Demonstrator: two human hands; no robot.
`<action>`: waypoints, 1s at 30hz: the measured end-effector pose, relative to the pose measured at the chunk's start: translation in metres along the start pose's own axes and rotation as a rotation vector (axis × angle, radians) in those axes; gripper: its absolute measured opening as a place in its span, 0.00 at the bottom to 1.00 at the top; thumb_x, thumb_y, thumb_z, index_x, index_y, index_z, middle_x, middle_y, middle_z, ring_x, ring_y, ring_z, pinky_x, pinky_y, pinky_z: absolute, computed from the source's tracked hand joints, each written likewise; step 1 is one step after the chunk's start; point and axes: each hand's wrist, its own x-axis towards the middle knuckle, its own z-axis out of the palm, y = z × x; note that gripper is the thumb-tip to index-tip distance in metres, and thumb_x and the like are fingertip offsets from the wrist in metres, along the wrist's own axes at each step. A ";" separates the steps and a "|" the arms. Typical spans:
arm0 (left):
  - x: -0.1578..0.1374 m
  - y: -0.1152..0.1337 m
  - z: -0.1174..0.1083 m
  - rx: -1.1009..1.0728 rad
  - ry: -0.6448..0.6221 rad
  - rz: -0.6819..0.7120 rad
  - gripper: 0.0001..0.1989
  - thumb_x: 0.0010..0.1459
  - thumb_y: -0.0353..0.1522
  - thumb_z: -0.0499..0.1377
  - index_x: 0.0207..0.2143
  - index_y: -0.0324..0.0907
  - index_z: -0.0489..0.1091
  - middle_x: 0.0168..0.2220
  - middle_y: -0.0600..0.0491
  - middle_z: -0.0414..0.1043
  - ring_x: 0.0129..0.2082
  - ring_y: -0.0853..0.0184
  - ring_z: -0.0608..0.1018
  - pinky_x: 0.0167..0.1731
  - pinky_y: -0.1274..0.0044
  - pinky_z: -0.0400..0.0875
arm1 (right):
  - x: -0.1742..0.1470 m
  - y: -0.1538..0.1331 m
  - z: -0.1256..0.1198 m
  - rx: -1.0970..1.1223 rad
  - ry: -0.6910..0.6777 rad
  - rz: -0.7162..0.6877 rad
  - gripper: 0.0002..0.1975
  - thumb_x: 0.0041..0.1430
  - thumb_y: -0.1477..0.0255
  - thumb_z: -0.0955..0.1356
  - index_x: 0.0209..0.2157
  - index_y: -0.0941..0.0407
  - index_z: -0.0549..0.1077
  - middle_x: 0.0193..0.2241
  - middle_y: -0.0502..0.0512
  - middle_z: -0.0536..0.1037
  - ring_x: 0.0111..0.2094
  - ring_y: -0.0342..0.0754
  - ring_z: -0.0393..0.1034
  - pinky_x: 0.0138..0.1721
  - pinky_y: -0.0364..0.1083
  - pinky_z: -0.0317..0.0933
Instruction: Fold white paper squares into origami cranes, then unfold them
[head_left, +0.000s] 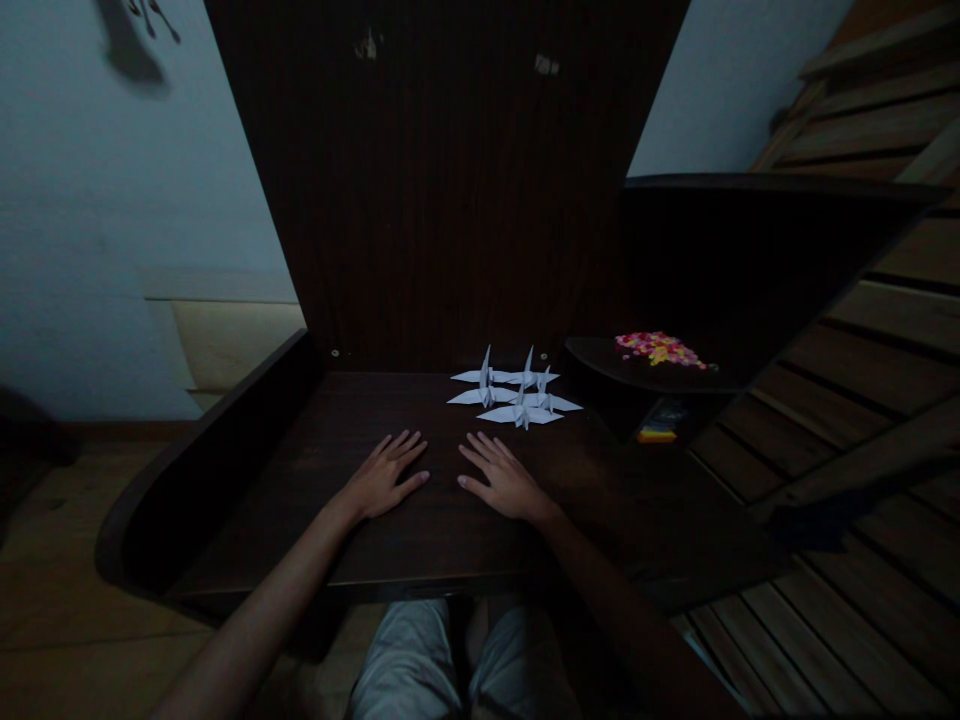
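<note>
My left hand lies palm down on the dark wooden desk, its fingers spread and holding nothing. To its right, my right hand rests flat on the same surface, also with fingers apart and nothing in it. Several white folded paper cranes stand in a tight cluster just beyond my right hand, their wings outstretched and partly overlapping. Neither hand touches them.
A low shelf at the back right bears a heap of small pink, red and yellow pieces. Beneath it sits a yellow-orange object. A raised side panel bounds the desk's left; slatted wood stands at right.
</note>
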 end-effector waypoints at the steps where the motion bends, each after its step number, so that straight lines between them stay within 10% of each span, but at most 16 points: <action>1: 0.000 0.000 0.000 0.006 -0.005 -0.003 0.32 0.63 0.50 0.43 0.63 0.44 0.54 0.65 0.47 0.50 0.66 0.58 0.51 0.63 0.58 0.45 | 0.000 0.001 0.001 -0.001 -0.001 -0.001 0.31 0.63 0.53 0.58 0.62 0.54 0.57 0.65 0.59 0.52 0.66 0.54 0.42 0.65 0.57 0.39; 21: -0.003 0.011 -0.002 -0.031 0.038 -0.058 0.30 0.65 0.48 0.40 0.62 0.41 0.56 0.65 0.46 0.52 0.66 0.60 0.52 0.63 0.62 0.46 | 0.001 0.001 0.002 -0.022 0.006 -0.004 0.31 0.63 0.53 0.58 0.61 0.56 0.59 0.65 0.60 0.53 0.66 0.54 0.42 0.64 0.58 0.40; 30: -0.074 0.063 0.011 -0.102 0.555 -0.307 0.22 0.65 0.40 0.44 0.58 0.43 0.61 0.60 0.48 0.62 0.62 0.61 0.60 0.60 0.64 0.57 | 0.001 0.007 0.007 -0.052 0.029 -0.041 0.30 0.64 0.55 0.57 0.61 0.57 0.60 0.64 0.62 0.55 0.66 0.55 0.44 0.63 0.60 0.42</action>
